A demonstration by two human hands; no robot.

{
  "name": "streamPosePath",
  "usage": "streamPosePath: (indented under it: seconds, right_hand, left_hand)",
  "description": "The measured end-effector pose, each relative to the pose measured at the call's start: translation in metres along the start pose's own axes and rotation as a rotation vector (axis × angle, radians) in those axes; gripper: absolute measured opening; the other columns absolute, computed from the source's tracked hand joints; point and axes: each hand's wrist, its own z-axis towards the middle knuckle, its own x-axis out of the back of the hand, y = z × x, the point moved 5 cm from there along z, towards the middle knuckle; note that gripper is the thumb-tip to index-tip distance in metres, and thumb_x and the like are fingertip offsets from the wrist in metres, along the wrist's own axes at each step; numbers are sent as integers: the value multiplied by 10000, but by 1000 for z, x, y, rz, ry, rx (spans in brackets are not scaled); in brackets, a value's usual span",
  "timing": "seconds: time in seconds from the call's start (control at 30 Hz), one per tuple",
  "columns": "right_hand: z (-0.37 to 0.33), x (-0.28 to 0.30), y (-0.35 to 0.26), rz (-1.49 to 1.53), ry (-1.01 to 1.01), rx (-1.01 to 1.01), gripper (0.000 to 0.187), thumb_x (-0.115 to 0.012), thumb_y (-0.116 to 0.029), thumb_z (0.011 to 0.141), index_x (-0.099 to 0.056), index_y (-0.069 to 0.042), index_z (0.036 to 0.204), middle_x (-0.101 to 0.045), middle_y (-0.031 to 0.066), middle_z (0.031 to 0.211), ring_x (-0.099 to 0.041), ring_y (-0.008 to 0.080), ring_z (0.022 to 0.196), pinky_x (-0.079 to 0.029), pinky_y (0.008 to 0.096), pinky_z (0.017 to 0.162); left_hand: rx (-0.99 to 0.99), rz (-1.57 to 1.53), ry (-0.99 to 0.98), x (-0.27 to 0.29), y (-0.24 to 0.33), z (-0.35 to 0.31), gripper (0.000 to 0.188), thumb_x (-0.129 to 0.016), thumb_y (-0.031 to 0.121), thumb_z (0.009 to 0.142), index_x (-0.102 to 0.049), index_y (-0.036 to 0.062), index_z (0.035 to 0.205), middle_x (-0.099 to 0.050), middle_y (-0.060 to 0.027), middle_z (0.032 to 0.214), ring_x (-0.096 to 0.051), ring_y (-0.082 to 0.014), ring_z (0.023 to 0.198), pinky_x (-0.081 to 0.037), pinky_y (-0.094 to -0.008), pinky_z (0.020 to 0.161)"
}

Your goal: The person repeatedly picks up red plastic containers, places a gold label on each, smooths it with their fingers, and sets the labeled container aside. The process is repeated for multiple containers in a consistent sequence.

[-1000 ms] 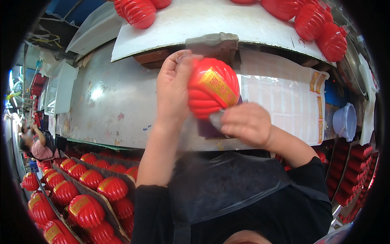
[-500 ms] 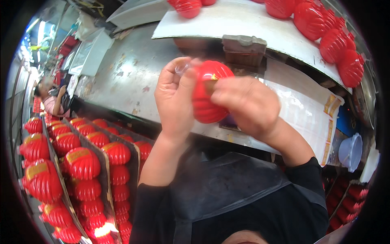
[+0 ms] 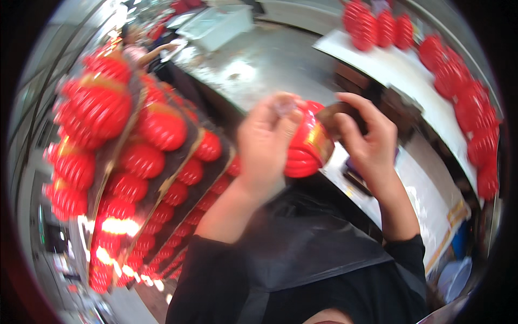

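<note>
My left hand (image 3: 264,146) is closed around the clear end of a glossy red ribbed lantern-shaped piece (image 3: 302,162), holding it up in front of my chest. Gold printing (image 3: 318,137) shows on its side, turned toward my right hand. My right hand (image 3: 372,143) grips a dark brown piece (image 3: 332,116) between thumb and fingers, its edge at or very near the gold print. What kind of thing the brown piece is cannot be made out. Some blur softens both hands.
To the left, slanted boards (image 3: 175,178) carry rows of similar red ribbed pieces (image 3: 143,162). More stand on a white board (image 3: 345,51) at the right. A metal table (image 3: 286,54) lies ahead, with a white bin (image 3: 216,27). Another person (image 3: 143,54) is at far left. A pale bucket (image 3: 455,278) sits lower right.
The view has swung left, bringing the racks closer into sight. My right hand has drawn back from the red piece's face, and the brown piece now shows clearly. The gold print is turned rightward.
</note>
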Motion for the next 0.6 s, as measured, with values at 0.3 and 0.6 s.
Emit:
streamPosePath:
  seconds: [0.3, 0.6]
  right_hand:
    - [-35, -67, -91, -26, -195, 834, 264, -762, 23, 869, -756, -13, 1131, -759, 174, 1006, -772, 272, 874, -620, 347, 749]
    - [48, -85, -7, 411, -229, -30, 462, -569, -33, 995, -550, 3, 1455, -581, 77, 1415, -541, 168, 1309, -374, 310, 1145]
  left_hand:
    - [2, 8, 196, 72, 65, -50, 221, -655, 68, 1042, -627, 2, 1251, -719, -84, 1197, -659, -160, 1165, -525, -344, 1045]
    - [-638, 400, 656, 192, 246, -169, 462, -712, 315, 1018, -604, -56, 1272, -723, -175, 1121, -741, -275, 1019, -616, -455, 935]
